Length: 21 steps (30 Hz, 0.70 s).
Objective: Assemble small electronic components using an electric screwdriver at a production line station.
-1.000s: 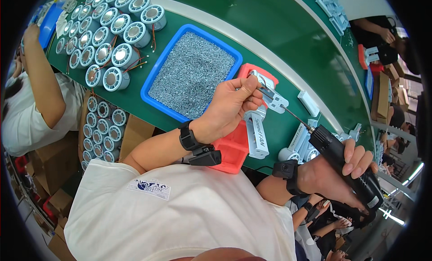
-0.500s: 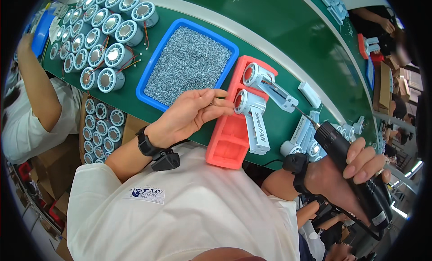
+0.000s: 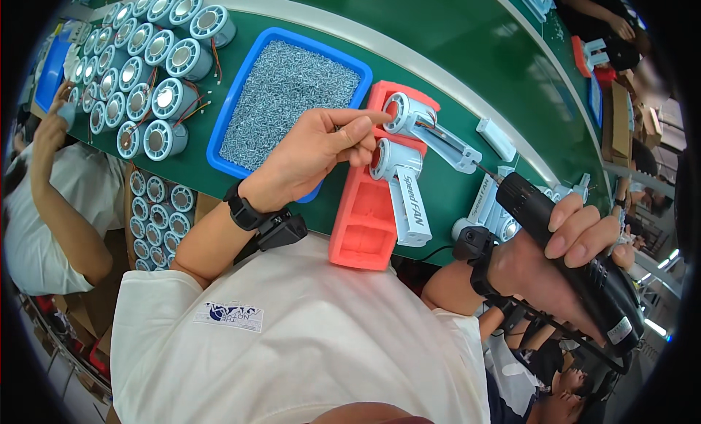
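The right hand (image 3: 537, 278) has its grip wrapped around a black screwdriver (image 3: 531, 208), the bit at the handle end of the upper fan (image 3: 449, 145), which sits in a red holder (image 3: 358, 225). The left hand (image 3: 310, 150) reaches that fan's head; whether it pinches anything cannot be told. Exposed wires (image 3: 426, 123) suggest unfinished work; a lower fan (image 3: 401, 165) lies alongside, while motors (image 3: 169, 99) stand on the table (image 3: 196, 124), apparently not yet fitted
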{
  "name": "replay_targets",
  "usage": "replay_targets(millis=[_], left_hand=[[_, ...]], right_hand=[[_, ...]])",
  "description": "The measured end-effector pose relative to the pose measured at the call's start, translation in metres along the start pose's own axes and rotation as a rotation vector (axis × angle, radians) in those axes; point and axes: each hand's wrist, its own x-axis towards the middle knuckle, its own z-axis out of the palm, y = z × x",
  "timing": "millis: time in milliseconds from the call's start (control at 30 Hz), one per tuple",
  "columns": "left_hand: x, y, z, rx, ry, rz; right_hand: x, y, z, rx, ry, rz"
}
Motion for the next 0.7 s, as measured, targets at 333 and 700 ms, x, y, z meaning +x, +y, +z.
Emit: replay_targets(millis=[333, 700], left_hand=[[0.022, 0.002, -0.003, 0.003, -0.112, -0.052], [0.038, -0.011, 0.008, -0.029, -0.009, 0.024]], right_hand=[[0.006, -0.001, -0.013, 0.034, -0.184, -0.003], [0.001, -0.002, -0.011, 0.068, -0.110, 0.024]])
